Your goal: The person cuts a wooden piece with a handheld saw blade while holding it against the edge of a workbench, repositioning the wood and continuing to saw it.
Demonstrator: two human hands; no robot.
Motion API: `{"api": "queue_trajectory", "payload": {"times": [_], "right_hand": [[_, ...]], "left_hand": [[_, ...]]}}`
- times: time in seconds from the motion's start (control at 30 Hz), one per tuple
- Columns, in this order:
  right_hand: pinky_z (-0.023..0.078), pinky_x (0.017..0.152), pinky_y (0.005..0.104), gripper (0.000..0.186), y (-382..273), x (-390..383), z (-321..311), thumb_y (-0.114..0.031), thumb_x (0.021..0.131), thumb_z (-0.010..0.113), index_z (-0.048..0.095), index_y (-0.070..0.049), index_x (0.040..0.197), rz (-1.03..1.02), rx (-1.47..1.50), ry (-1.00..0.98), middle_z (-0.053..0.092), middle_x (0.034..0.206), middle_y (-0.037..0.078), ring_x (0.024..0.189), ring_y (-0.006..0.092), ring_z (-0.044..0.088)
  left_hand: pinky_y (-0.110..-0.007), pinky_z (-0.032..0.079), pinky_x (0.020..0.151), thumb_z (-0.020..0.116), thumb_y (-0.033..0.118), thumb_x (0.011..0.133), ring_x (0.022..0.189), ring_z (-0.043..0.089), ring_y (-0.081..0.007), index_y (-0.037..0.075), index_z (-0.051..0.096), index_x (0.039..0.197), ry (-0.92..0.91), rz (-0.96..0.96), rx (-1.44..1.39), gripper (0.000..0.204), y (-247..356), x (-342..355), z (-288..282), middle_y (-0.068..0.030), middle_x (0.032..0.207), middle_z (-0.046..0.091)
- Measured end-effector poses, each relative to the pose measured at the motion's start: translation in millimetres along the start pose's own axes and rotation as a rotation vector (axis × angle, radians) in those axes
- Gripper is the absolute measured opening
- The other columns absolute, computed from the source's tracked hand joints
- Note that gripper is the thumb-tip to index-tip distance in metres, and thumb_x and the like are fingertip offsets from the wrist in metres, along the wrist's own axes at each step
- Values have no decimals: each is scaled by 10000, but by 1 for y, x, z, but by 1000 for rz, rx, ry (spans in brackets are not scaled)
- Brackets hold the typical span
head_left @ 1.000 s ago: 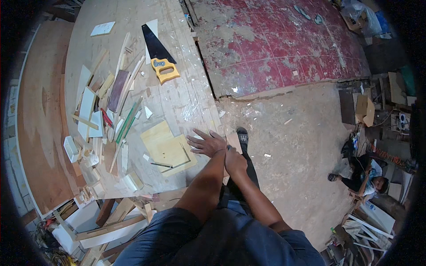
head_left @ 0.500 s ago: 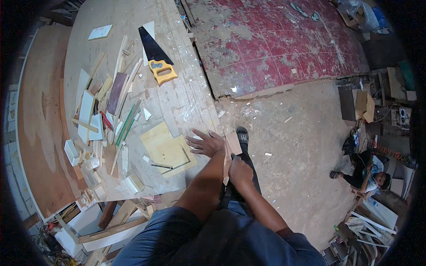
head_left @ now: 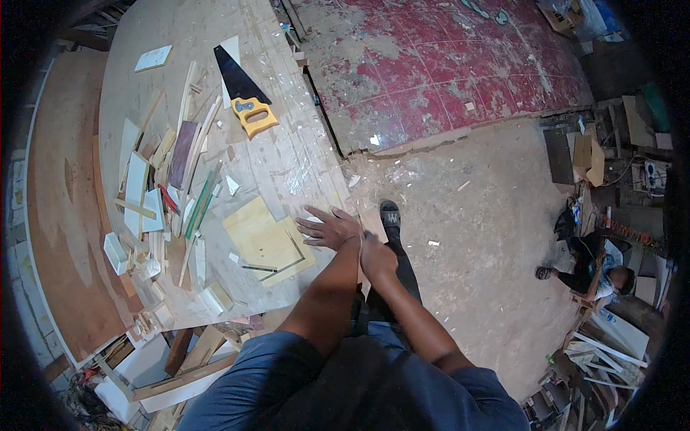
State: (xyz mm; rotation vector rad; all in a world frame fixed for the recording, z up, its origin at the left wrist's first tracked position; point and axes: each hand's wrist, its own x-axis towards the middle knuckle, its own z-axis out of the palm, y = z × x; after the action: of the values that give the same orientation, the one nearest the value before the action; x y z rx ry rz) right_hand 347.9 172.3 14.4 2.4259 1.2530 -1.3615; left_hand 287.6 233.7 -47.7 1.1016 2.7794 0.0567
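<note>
Left hand: fingers spread, palm down at the edge of the table. Right hand: fingers curled round a dark tool, mostly hidden. Pale board at that edge, just beside both hands. Left of them, yellow sheets under a dark square. Farther up, a yellow-handled saw; scrap wood to its left. Far right, a seated person.
</note>
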Motion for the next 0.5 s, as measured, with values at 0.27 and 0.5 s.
{"api": "queue_trajectory", "payload": {"times": [0.27, 0.5], "right_hand": [[406, 1005, 488, 596, -17, -50, -17, -388, 992, 215, 620, 22, 1146, 142, -25, -196, 605, 1140, 322, 1096, 444, 594], [483, 890, 503, 440, -11, -26, -8, -310, 988, 297, 578, 13, 1093, -20, -89, -73, 644, 1051, 293, 984, 430, 645]], "left_hand": [[-639, 79, 1110, 432, 400, 929, 1435, 63, -465, 86, 73, 1532, 36, -49, 36, 769, -18, 15, 9, -307, 1548, 30], [-640, 81, 1110, 447, 402, 917, 1435, 61, -466, 93, 74, 1533, 23, -42, 23, 784, -11, 10, 6, -300, 1551, 34]]}}
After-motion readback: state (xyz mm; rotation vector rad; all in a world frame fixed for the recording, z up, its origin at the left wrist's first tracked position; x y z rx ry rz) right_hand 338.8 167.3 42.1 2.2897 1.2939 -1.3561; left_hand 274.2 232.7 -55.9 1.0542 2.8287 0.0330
